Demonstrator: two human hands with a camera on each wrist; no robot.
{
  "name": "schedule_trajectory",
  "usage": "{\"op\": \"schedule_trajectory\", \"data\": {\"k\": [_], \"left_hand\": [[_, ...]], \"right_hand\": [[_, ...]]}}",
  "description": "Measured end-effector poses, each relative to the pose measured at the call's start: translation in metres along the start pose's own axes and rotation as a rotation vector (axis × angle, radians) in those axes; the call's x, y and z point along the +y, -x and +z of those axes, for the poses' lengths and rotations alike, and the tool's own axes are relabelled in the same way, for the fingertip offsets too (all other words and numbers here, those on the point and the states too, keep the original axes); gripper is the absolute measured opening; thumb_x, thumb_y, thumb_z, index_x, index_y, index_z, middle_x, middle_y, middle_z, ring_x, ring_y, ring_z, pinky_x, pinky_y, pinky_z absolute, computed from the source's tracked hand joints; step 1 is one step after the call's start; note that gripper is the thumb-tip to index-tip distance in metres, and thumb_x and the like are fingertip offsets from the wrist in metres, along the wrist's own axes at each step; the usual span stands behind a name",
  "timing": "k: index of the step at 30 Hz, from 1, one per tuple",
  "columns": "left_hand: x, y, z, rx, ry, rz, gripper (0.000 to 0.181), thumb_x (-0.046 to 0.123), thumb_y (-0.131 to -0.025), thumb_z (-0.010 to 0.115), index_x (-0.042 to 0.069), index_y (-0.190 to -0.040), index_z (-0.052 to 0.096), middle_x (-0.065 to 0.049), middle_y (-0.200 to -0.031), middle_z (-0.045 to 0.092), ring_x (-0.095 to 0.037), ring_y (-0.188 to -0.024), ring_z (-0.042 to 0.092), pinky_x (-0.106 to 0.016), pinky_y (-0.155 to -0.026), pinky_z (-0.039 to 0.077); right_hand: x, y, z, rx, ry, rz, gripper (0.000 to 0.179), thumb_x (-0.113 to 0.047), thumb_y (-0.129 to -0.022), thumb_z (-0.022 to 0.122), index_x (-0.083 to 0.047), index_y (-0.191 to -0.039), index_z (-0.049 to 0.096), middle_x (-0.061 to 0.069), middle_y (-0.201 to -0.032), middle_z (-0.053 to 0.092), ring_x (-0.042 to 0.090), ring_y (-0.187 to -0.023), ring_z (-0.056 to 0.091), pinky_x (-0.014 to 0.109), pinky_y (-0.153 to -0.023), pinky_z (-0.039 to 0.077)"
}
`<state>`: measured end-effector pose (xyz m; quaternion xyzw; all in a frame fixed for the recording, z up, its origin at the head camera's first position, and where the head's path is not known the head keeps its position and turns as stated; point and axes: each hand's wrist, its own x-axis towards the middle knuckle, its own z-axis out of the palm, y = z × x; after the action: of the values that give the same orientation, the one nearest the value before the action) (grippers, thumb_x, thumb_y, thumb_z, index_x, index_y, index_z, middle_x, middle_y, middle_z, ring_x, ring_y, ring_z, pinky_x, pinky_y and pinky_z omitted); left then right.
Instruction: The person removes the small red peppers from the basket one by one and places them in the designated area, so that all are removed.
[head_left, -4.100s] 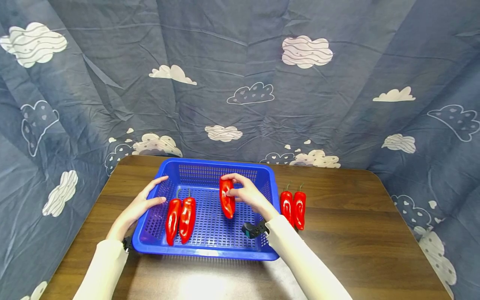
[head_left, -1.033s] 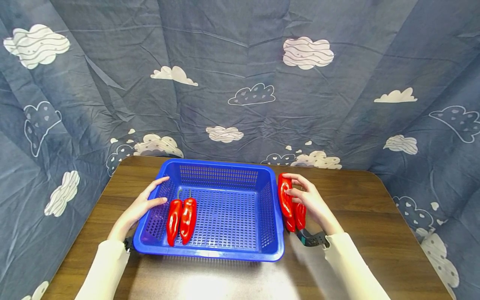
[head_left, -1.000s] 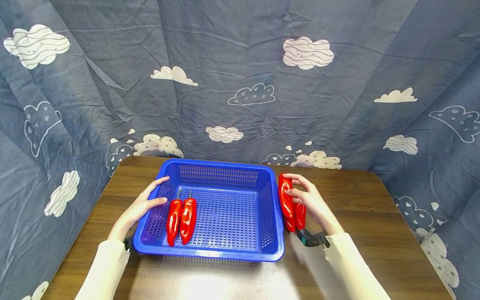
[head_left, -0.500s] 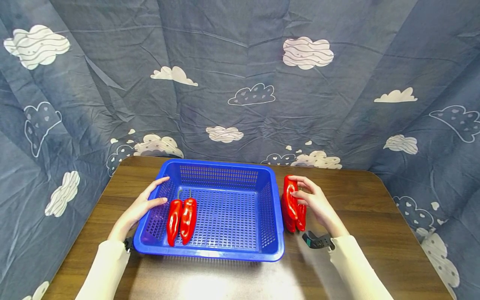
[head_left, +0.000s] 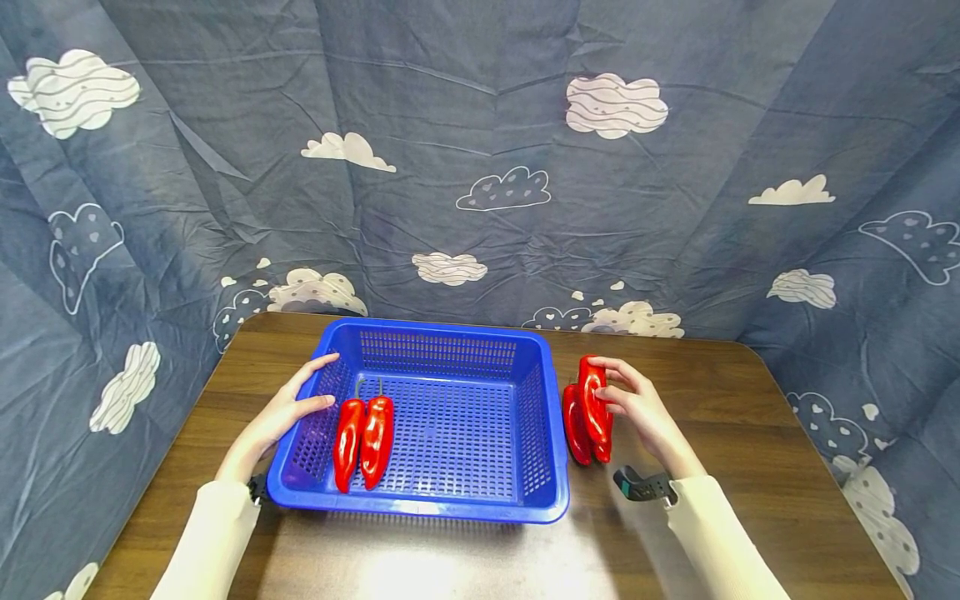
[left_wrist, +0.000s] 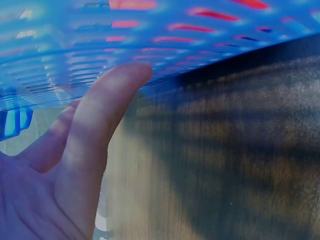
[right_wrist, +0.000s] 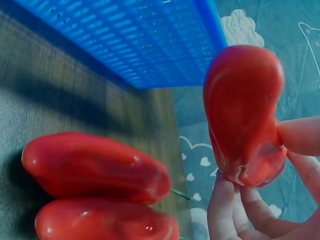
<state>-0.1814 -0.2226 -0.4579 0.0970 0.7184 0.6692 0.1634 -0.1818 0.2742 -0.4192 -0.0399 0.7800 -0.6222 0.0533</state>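
My right hand (head_left: pixel 636 402) pinches a red pepper (head_left: pixel 592 396) between thumb and fingers, just right of the blue plastic basket (head_left: pixel 450 507). The right wrist view shows this held pepper (right_wrist: pixel 245 105) raised above two more that lie side by side on the table. Of those two, the left pepper (head_left: pixel 573 427) shows beside the basket; the other is mostly hidden behind the held one. Inside the basket, at its left end, lie two red peppers (head_left: pixel 347 446). My left hand (head_left: pixel 281 412) rests at the basket's left rim, fingers fairly straight; its thumb (left_wrist: pixel 90 135) shows against the slotted wall.
The brown wooden table (head_left: pixel 697 417) reaches out to the right of the peppers. Behind it hangs a blue-grey curtain (head_left: pixel 502 233) with white clouds. A black wrist strap (head_left: pixel 645 485) hangs under my right wrist, close to the table peppers.
My right hand has carried a pepper from over the basket out past its right rim, then slightly further right over the table peppers. My left hand and the peppers in the basket stay put.
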Motion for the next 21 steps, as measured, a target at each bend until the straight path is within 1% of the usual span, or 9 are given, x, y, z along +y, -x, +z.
{"op": "schedule_trajectory", "data": {"k": [4, 8, 10, 11, 15, 16, 17, 18, 21], "left_hand": [[0.0, 0.0, 0.0, -0.002, -0.002, -0.001, 0.062, 0.01, -0.09, 0.051, 0.02, -0.142, 0.02, -0.024, -0.139, 0.018, -0.048, -0.11, 0.039, -0.05, -0.074, 0.048], [0.0, 0.0, -0.001, -0.002, -0.006, 0.001, 0.061, 0.01, -0.09, 0.051, 0.02, -0.142, 0.02, -0.024, -0.139, 0.018, -0.048, -0.11, 0.039, -0.05, -0.074, 0.048], [0.0, -0.001, -0.001, -0.001, -0.008, 0.001, 0.061, 0.01, -0.09, 0.051, 0.02, -0.142, 0.02, -0.024, -0.139, 0.018, -0.047, -0.11, 0.039, -0.049, -0.074, 0.048], [-0.001, -0.001, -0.001, -0.001, -0.007, 0.0, 0.061, 0.01, -0.09, 0.051, 0.02, -0.142, 0.02, -0.024, -0.139, 0.018, -0.047, -0.11, 0.039, -0.049, -0.074, 0.048], [-0.001, -0.001, -0.001, 0.001, -0.008, -0.003, 0.061, 0.01, -0.09, 0.051, 0.021, -0.142, 0.021, -0.024, -0.139, 0.018, -0.047, -0.109, 0.04, -0.049, -0.073, 0.049], [-0.001, -0.001, -0.001, 0.001, -0.007, -0.003, 0.061, 0.01, -0.09, 0.051, 0.021, -0.142, 0.021, -0.024, -0.139, 0.018, -0.047, -0.109, 0.04, -0.049, -0.073, 0.049], [-0.001, -0.001, -0.001, 0.003, -0.013, -0.002, 0.061, 0.011, -0.09, 0.051, 0.021, -0.142, 0.021, -0.024, -0.139, 0.018, -0.047, -0.109, 0.04, -0.049, -0.073, 0.049], [-0.001, -0.001, -0.001, 0.004, -0.014, -0.002, 0.061, 0.011, -0.09, 0.051, 0.021, -0.142, 0.021, -0.024, -0.139, 0.019, -0.047, -0.109, 0.04, -0.049, -0.073, 0.049], [-0.001, -0.001, -0.001, 0.005, -0.017, -0.003, 0.062, 0.011, -0.09, 0.052, 0.02, -0.142, 0.021, -0.024, -0.139, 0.019, -0.047, -0.109, 0.041, -0.049, -0.073, 0.049]], "right_hand": [[0.004, 0.001, -0.004, 0.009, -0.005, -0.003, 0.039, 0.002, -0.087, 0.049, 0.001, -0.125, 0.044, 0.016, -0.109, 0.046, 0.012, -0.081, 0.056, 0.033, -0.07, 0.051], [0.009, 0.001, -0.007, 0.011, -0.013, -0.026, 0.039, 0.0, -0.086, 0.05, 0.001, -0.125, 0.045, 0.015, -0.107, 0.047, 0.012, -0.08, 0.057, 0.034, -0.068, 0.052], [0.013, 0.001, -0.009, 0.005, -0.027, -0.053, 0.04, -0.003, -0.085, 0.051, -0.001, -0.124, 0.046, 0.014, -0.107, 0.047, 0.013, -0.08, 0.057, 0.034, -0.067, 0.052], [0.021, -0.002, -0.013, -0.017, -0.065, -0.09, 0.041, -0.004, -0.084, 0.052, -0.003, -0.125, 0.048, 0.013, -0.106, 0.048, 0.014, -0.08, 0.057, 0.033, -0.065, 0.052], [0.031, -0.004, -0.019, -0.048, -0.107, -0.156, 0.041, -0.013, -0.081, 0.059, -0.009, -0.122, 0.053, 0.009, -0.103, 0.051, 0.014, -0.079, 0.058, 0.031, -0.063, 0.052], [0.038, -0.006, -0.022, -0.063, -0.142, -0.18, 0.041, -0.011, -0.081, 0.059, -0.01, -0.122, 0.054, 0.008, -0.103, 0.052, 0.014, -0.079, 0.058, 0.03, -0.062, 0.052], [0.039, -0.006, -0.022, -0.063, -0.139, -0.182, 0.042, -0.011, -0.08, 0.059, -0.01, -0.122, 0.054, 0.007, -0.102, 0.052, 0.013, -0.079, 0.058, 0.03, -0.062, 0.051], [0.033, -0.003, -0.02, -0.04, -0.106, -0.161, 0.042, -0.012, -0.08, 0.059, -0.007, -0.122, 0.053, 0.008, -0.102, 0.052, 0.013, -0.079, 0.058, 0.031, -0.063, 0.052], [0.031, -0.002, -0.02, -0.006, -0.077, -0.12, 0.041, -0.004, -0.082, 0.054, -0.002, -0.123, 0.049, 0.01, -0.103, 0.052, 0.012, -0.078, 0.058, 0.031, -0.064, 0.052]]}}
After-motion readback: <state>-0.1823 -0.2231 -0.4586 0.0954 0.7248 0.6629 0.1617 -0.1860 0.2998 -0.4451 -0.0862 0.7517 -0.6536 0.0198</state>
